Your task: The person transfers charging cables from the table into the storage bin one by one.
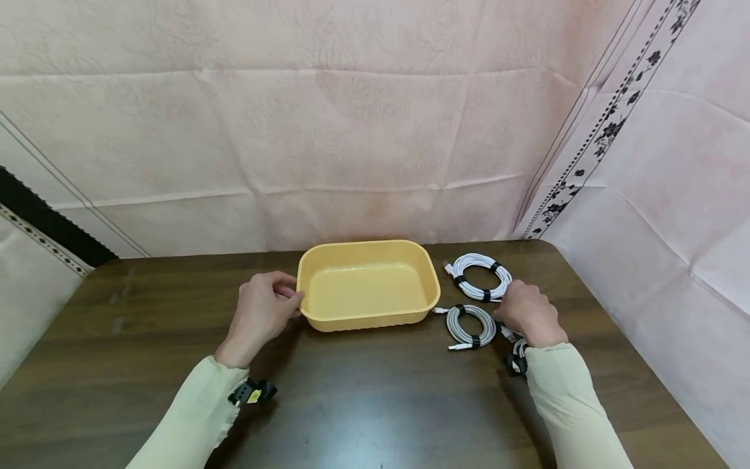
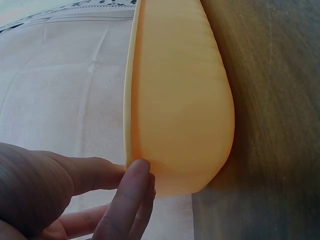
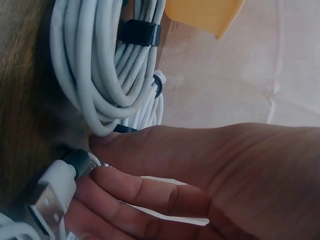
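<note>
My left hand (image 1: 263, 312) pinches the rim at the left end of a yellow plastic bin (image 1: 363, 320). The left wrist view shows its fingertips against the bin's outer wall (image 2: 180, 100). Over at the right, my right hand (image 1: 526, 312) reaches down among coiled cables. A grey-white coil (image 1: 489, 332) with black straps lies left of it, a white coil (image 1: 469, 259) farther back. Close to the right fingertips is a USB plug (image 3: 45, 207) of another white cable (image 1: 519, 350), partly hidden under the wrist. Whether the fingers grip that cable is unclear.
The brown wooden table (image 1: 351, 391) carries everything. Pale patterned cloth (image 1: 351, 130) hangs behind its far edge, and more cloth (image 1: 674, 228) covers the right side. Each wrist wears a small dark device (image 1: 252, 392).
</note>
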The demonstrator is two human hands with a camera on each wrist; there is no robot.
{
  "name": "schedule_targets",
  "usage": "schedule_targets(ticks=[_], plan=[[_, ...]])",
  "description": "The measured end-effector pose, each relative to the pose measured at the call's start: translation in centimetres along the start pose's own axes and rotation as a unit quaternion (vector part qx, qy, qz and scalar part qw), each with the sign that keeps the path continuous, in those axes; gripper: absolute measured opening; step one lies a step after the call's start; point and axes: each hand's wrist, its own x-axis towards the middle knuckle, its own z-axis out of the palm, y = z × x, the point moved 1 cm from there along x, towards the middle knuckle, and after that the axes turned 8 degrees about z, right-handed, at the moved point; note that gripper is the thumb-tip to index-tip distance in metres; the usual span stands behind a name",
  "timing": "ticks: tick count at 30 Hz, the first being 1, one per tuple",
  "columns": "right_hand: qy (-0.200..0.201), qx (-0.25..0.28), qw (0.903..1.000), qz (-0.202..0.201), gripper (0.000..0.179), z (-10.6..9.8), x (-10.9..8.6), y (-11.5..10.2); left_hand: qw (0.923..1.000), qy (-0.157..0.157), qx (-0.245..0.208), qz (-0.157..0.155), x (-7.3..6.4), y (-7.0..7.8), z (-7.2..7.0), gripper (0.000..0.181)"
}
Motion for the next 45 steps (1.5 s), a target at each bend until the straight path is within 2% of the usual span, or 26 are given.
schedule_targets(ticks=[14, 21, 35, 45], plan=[[-0.007, -0.003, 1.0000, 0.000, 0.028, -0.09, -0.30, 0.90, 0.9999, 0.003, -0.014, 0.008, 0.40, 0.47, 0.66, 0.033], [-0.014, -0.013, 0.9998, -0.007, 0.036, -0.01, -0.24, 0.37, 0.9999, 0.008, -0.006, -0.007, 0.24, 0.27, 0.35, 0.033], [-0.017, -0.017, 0.9996, -0.017, 0.034, -0.20, -0.19, 0.07, 0.9996, 0.017, -0.015, 0.018, -0.11, 0.24, 0.17, 0.033], [-0.015, -0.013, 0.9997, -0.014, 0.031, -0.34, -0.40, 0.04, 0.9998, 0.015, -0.011, 0.010, -0.18, 0.22, 0.15, 0.032]])
